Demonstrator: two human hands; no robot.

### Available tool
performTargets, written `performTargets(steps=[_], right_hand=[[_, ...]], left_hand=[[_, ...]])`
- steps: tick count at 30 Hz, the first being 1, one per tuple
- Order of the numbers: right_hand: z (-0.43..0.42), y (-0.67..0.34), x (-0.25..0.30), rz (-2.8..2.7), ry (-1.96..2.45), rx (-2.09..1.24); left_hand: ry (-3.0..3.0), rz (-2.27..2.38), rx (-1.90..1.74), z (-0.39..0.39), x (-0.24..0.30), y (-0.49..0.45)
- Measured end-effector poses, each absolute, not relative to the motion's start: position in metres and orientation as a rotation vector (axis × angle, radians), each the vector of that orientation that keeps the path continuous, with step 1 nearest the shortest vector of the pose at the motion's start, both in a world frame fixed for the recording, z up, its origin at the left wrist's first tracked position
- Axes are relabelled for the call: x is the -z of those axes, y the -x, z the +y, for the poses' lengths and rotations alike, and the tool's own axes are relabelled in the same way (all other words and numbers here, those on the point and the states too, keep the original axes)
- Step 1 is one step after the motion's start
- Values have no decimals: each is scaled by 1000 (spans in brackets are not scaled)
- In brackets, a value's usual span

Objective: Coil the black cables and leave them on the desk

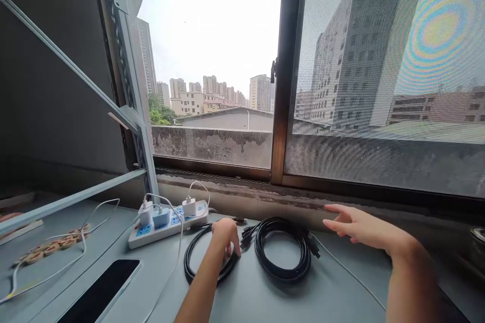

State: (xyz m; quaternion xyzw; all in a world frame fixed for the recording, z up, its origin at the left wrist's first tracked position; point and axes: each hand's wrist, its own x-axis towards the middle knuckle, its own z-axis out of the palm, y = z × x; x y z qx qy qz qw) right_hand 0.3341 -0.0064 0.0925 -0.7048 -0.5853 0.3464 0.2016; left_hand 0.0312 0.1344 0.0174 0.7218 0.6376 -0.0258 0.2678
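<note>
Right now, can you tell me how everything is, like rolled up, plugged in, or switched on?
Left cable coil: rolled in a loop, lying flat.
Right cable coil: rolled in a loop, lying flat.
Power strip: adapters plugged in; can't tell if it's on.
Phone: screen dark.
Left grip: at the left cable coil, fingers partly hidden.
Right grip: open, holding nothing.

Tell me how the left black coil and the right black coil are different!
The left coil looks thinner, while the right coil is a fatter bundle. The left hand is at the left coil, but no hand touches the right coil. The left coil lies nearer the power strip than the right coil does. Both are black, wound into rings and lying on the table.
</note>
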Motion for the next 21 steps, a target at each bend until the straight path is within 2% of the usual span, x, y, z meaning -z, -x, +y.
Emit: performTargets(steps=[3,7,21], right_hand=[[-7,-333,-91,-1652,1906,-979],[-10,-331,-93,-1649,1914,-971],[-30,-340,-87,-1625,1891,-913]], left_hand=[[-1714,1705,438,132,-15,-29],[-1614,1696,576,131,-14,-32],[-1919,1816,75,113,-66,-3]])
